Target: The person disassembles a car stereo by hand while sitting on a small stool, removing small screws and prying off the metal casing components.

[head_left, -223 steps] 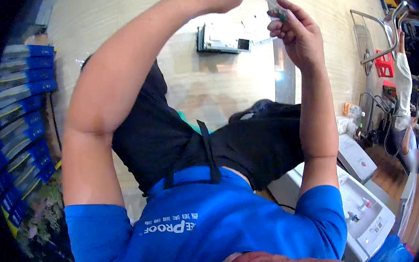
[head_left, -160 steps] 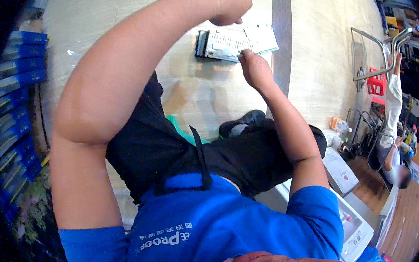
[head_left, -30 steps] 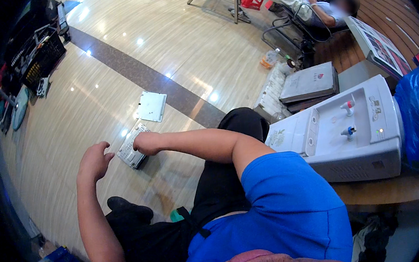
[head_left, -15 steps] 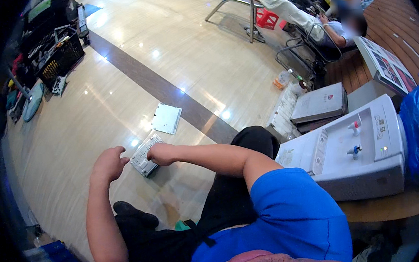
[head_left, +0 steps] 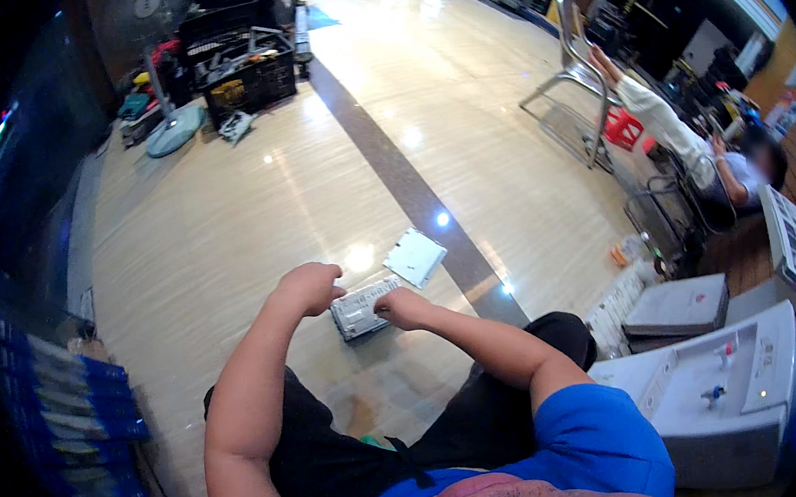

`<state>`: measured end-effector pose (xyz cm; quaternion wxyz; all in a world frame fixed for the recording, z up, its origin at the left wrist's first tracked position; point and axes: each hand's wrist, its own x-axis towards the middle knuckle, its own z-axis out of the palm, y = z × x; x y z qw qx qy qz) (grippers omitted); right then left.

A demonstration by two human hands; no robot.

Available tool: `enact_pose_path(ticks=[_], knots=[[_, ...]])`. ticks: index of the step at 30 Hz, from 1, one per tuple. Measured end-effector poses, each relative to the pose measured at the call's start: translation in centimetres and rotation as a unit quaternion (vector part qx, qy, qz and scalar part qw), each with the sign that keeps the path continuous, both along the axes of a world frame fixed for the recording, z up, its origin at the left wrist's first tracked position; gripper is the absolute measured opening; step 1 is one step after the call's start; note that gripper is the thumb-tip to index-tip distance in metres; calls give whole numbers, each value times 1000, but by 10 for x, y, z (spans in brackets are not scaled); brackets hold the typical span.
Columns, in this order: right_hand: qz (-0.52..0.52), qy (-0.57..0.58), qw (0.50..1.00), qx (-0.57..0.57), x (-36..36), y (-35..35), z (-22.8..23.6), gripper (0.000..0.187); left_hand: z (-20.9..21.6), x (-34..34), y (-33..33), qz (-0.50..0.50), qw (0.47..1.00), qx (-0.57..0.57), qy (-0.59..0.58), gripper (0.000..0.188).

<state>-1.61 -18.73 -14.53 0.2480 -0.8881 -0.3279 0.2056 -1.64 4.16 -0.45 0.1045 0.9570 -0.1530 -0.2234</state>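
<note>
A boxy silver-grey metal unit point(head_left: 358, 313) with rows of small slots on its top sits on the floor in front of me. At its far left corner is my left hand point(head_left: 311, 289), its thumb and index finger apart and curved toward the unit. My right hand point(head_left: 407, 309) comes in from the right with its fingers closed at the unit's top right side. What they pinch is too small to make out. Just beyond the unit lies a flat white metal panel point(head_left: 416, 257) with small cut-outs.
To my right stands a white water dispenser point(head_left: 709, 392), with a large closed box point(head_left: 676, 306) beyond it. A person point(head_left: 689, 141) reclines near a metal chair point(head_left: 575, 80). Back left are a black crate point(head_left: 252, 92) of parts and a fan base point(head_left: 176, 131). Blue stacked packages point(head_left: 81, 432) stand left.
The view has swung left, so everything appears shifted right. Both hands stay at the metal unit, the right one still closed at its top right side.
</note>
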Motion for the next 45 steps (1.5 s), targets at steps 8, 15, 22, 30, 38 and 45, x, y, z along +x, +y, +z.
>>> enact_pose_path(ticks=[8,15,22,30,38,45], knots=[[-10,4,1000,-27,-1,1,7,23,19,-4,5,9,1000,-2,28,42],[-8,8,1000,10,-2,-1,6,20,4,-1,6,1,1000,-1,4,33],[-18,12,1000,9,0,-1,5,21,4,2,5,8,999,0,31,40],[-3,1,999,41,-5,11,3,21,-8,-6,18,18,1000,-21,-13,30],[1,10,1000,2,7,-9,-18,23,5,-4,4,-2,1000,-13,7,23],[-2,-16,999,-47,4,-1,-8,21,7,-8,5,15,1000,-8,9,27]])
